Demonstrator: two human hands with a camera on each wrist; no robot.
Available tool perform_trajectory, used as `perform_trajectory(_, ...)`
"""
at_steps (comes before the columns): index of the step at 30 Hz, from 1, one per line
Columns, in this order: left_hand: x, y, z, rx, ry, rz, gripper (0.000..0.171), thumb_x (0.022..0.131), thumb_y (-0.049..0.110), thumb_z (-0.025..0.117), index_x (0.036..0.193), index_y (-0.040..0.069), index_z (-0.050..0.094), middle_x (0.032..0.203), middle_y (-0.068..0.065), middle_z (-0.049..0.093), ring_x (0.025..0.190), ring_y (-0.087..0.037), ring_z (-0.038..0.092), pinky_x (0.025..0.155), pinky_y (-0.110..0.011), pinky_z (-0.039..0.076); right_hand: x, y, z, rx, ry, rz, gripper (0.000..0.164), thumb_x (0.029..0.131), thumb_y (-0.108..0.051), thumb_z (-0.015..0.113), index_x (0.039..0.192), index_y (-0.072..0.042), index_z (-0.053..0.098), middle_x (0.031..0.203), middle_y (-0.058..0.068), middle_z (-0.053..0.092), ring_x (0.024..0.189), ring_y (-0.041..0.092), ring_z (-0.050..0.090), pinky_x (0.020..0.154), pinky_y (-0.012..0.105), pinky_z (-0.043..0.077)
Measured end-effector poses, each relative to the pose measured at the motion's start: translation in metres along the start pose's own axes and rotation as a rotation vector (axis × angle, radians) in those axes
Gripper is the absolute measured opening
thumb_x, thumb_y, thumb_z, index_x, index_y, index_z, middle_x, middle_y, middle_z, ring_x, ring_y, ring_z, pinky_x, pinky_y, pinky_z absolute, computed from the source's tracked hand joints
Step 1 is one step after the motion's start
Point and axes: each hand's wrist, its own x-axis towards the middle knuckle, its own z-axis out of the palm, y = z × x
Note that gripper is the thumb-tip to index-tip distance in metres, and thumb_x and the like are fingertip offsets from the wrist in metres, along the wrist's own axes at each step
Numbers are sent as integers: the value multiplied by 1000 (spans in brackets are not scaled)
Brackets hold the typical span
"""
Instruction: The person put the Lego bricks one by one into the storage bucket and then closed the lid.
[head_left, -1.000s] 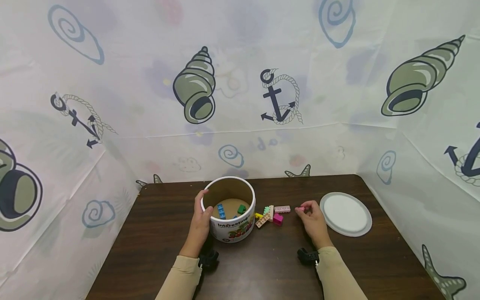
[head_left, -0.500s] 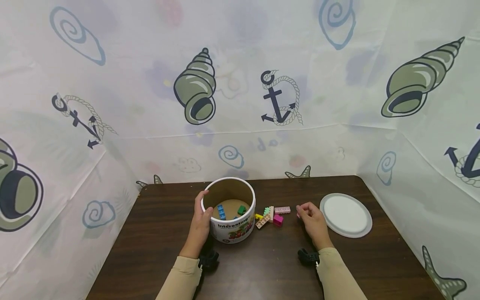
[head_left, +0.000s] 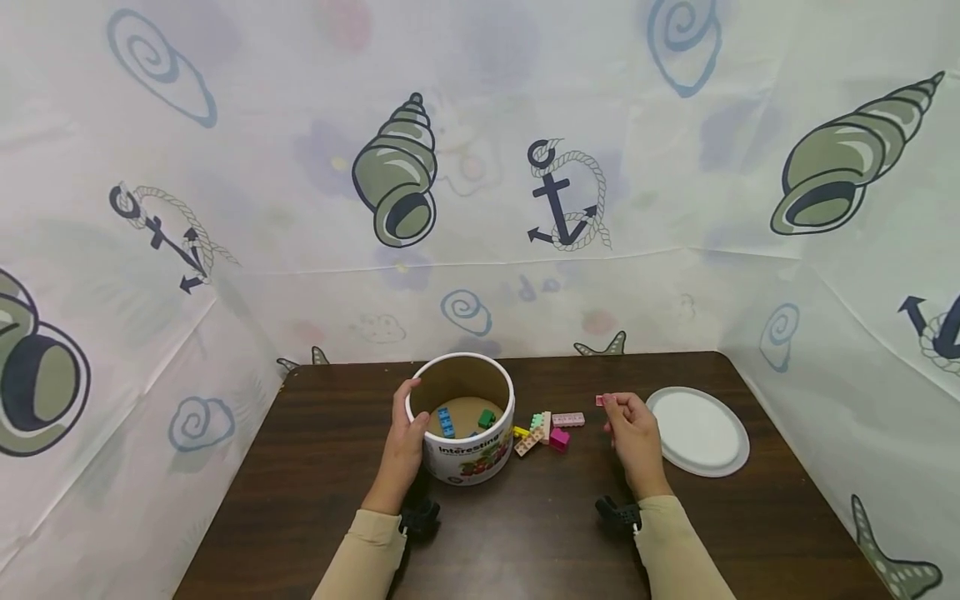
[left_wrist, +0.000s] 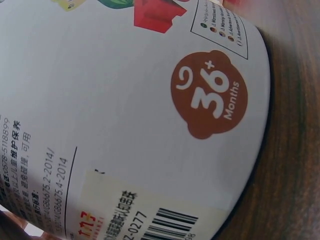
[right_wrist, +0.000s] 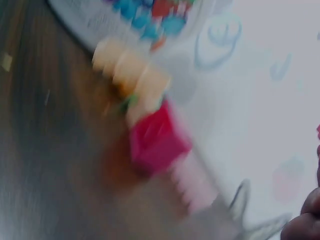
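Observation:
My left hand (head_left: 399, 454) grips the left side of a white round bucket (head_left: 459, 468), thumb over the near rim and fingers along the outside. Inside lie a blue toy brick (head_left: 446, 422) and a green one (head_left: 487, 418). In the left wrist view the bucket's printed wall (left_wrist: 125, 100) fills most of the picture. My right hand (head_left: 636, 442) pinches a small pink brick (head_left: 600, 400) between thumb and fingertips, right of a loose pile. That pile has a magenta brick (right_wrist: 160, 140), a light pink brick (head_left: 567, 420) and a tan brick (head_left: 528, 442).
A white round lid (head_left: 699, 432) lies on the dark wooden table (head_left: 510, 542), just right of my right hand. Yellow and mint bricks sit among the pile beside the bucket. A patterned cloth (head_left: 480, 308) stands behind the table and along both sides.
My right hand has lifted and turned a little, so the small pink brick, mostly hidden by the fingers half a second ago, now shows higher up. The left hand keeps its grip on the bucket.

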Motion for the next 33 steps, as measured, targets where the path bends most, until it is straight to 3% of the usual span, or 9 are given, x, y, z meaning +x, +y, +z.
perform_trajectory(5,1,0,0,8,4,-1,63,110,44,53,166,34,28,174,-10,29,153,-48,39,123,-75,31,-13,-38,14,-30,-73,-106,33,104,-43,73,119,-13,71,93,9,65,69,29,57,55,28,48)
perform_trajectory(8,1,0,1,18,2,2,63,110,44,53,167,34,28,174,-10,28,154,-48,38,123,-77,31,-23,-60,25,-21,-110,-124,32,104,-38,76,126,-16,70,100,8,66,71,32,60,53,30,50)
perform_trajectory(13,0,-1,1,31,1,-3,63,111,44,53,167,33,28,175,-11,28,153,-48,39,123,-77,31,-35,-92,48,93,-145,-125,34,104,-27,76,132,-13,61,110,10,67,67,20,60,53,25,47)
perform_trajectory(18,0,0,0,16,6,-4,62,111,41,53,167,33,28,174,-11,28,153,-47,39,123,-74,31,-42,-117,70,188,-212,-134,31,104,-26,76,127,-8,63,106,12,72,66,14,57,52,24,46)
perform_trajectory(22,1,0,0,16,8,-4,63,111,42,54,167,32,27,174,-12,28,153,-49,39,123,-75,31,-47,-129,82,182,-265,-135,34,102,-29,78,126,-8,66,102,10,70,66,17,57,52,25,46)
perform_trajectory(27,1,0,0,12,0,0,64,111,44,54,167,32,27,174,-12,28,153,-49,38,123,-76,31,-50,-132,95,161,-320,-122,30,102,-32,79,123,-13,70,106,19,71,66,17,58,53,24,46)
perform_trajectory(33,0,1,1,21,6,-2,63,111,42,54,167,32,27,175,-11,28,154,-47,39,123,-77,30,-51,-132,106,161,-393,-116,30,103,-32,78,128,-17,72,104,7,73,73,28,61,58,25,49)
